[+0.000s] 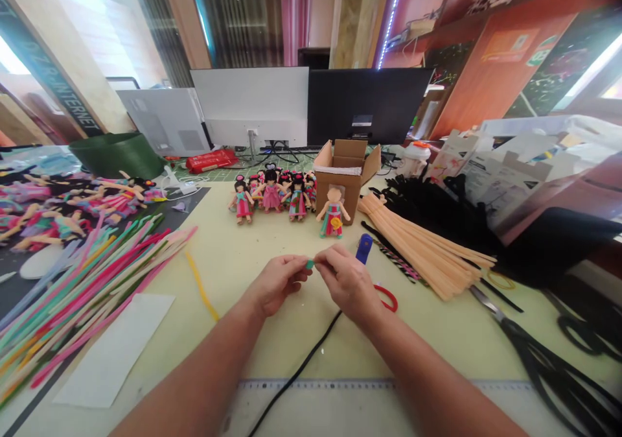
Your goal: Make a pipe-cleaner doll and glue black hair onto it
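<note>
A green piece (pixel 310 264) is pinched in the grip of the left hand (pixel 279 283) above the tabletop (pixel 275 349); whether anything is grasped by the right hand (pixel 348 280), just beside it, cannot be told.

Teal piece (pixel 310 264): small and blue-green, pinched at the fingertips of the left grip (pixel 279 286); only a short, blunt bit shows, the rest hidden by fingers.
Teal piece's right end: just beside the drawn-together fingertips of the right grip (pixel 347 281); whether they touch it cannot be told.
Teal piece's material: too small to tell.
Black strand (pixel 301 369): thin, dark, long and gently curved, lying on the pale tabletop (pixel 276 343).
Strand's upper end: passes out of sight under the right grip; whether held there cannot be told.
Strand's lower run: below both grips, slanting down and leftward between the forearms.
</note>
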`<state>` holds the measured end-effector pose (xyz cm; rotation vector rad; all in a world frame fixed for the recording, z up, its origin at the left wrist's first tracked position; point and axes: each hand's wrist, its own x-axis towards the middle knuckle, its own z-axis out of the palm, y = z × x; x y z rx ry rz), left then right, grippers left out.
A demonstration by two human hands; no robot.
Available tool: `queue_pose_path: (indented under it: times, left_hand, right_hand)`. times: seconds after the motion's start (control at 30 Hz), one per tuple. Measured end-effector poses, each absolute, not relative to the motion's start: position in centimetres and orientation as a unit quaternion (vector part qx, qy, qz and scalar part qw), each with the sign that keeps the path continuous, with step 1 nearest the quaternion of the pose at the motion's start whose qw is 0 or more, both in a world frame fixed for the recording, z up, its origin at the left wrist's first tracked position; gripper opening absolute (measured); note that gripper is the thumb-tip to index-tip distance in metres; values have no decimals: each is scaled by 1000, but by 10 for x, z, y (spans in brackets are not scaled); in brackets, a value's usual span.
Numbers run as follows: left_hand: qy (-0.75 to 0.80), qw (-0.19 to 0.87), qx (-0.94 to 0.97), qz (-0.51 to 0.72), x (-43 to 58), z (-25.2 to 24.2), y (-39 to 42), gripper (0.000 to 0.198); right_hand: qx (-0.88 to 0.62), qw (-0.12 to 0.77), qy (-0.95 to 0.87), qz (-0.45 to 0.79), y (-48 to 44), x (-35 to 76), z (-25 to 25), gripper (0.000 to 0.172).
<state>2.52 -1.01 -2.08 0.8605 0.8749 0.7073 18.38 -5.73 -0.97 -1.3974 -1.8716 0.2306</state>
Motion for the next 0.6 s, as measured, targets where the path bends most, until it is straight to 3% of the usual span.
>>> queue_pose_path:
  times: [0.37, 0.6]
  left_hand:
    - [390, 672, 591, 218, 8, -13, -3, 26]
    - [395, 666, 551, 312, 14, -18, 2, 29]
  right_hand:
    - [-482, 310, -815, 87, -58, 191, -5, 18]
    - [-496, 339, -796, 68, -46, 195, -16, 17]
